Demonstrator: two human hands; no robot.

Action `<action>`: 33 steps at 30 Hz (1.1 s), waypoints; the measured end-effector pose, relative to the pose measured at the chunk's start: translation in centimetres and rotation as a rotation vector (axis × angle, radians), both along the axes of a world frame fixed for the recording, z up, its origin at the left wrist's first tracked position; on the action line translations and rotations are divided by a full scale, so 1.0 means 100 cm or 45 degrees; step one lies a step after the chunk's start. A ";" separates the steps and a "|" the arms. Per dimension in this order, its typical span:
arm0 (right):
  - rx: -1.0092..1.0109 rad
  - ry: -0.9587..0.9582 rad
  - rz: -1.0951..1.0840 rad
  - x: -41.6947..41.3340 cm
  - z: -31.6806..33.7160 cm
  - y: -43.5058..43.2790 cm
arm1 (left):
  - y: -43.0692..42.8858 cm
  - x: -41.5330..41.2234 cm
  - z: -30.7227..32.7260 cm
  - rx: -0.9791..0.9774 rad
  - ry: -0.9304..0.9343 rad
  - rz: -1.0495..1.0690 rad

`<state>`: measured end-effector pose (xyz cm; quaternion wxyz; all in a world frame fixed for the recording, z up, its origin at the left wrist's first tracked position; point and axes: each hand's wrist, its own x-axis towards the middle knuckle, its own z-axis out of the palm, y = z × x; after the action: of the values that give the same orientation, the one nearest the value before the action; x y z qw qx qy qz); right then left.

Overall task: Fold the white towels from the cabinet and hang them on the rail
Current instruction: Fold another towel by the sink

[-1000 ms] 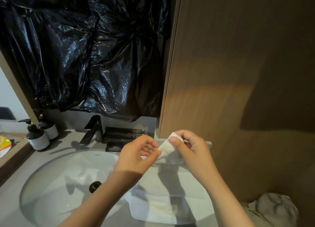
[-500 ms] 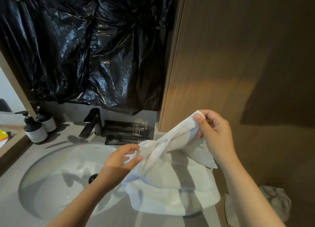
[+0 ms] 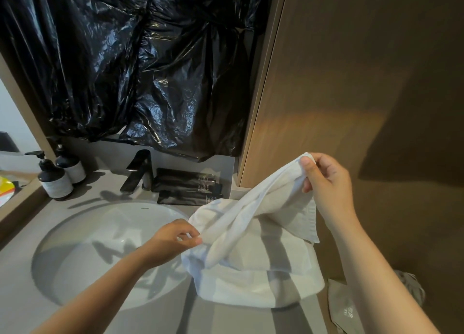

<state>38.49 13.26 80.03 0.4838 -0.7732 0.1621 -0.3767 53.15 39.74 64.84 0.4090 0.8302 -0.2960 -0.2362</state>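
A white towel stretches between my two hands above the counter. My right hand pinches its upper corner, raised in front of the wooden cabinet door. My left hand pinches the towel's lower left edge over the right rim of the sink. Below the lifted towel lies a stack of folded white towels on the grey counter. No rail is in view.
A white sink basin with a black faucet fills the left. Two dark pump bottles stand at the back left, dark packets behind the sink. Black plastic sheeting covers the mirror. Crumpled grey cloth lies low right.
My hands drew apart from one small folded corner. The right hand rose up and right with the corner, the left moved down and left, and the towel opened out between them.
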 end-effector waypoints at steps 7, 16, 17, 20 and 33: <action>0.032 -0.028 -0.033 0.004 -0.001 -0.003 | -0.003 -0.010 -0.002 -0.182 0.128 0.077; 0.110 -0.076 -0.155 0.009 -0.004 -0.017 | 0.005 -0.019 0.008 -0.285 0.367 0.099; 0.118 -0.079 -0.161 0.011 -0.003 -0.018 | 0.007 -0.020 0.007 -0.205 0.323 0.047; 0.143 -0.102 -0.165 0.018 -0.002 -0.020 | 0.013 -0.022 0.004 -0.152 0.284 -0.011; 0.131 -0.102 -0.238 0.029 -0.003 -0.039 | 0.011 -0.014 0.008 -0.373 0.132 0.345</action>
<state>41.39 9.37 79.74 0.4915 -0.7132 0.2333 -0.4420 51.77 40.85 65.63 0.5681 0.7808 -0.1915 -0.1760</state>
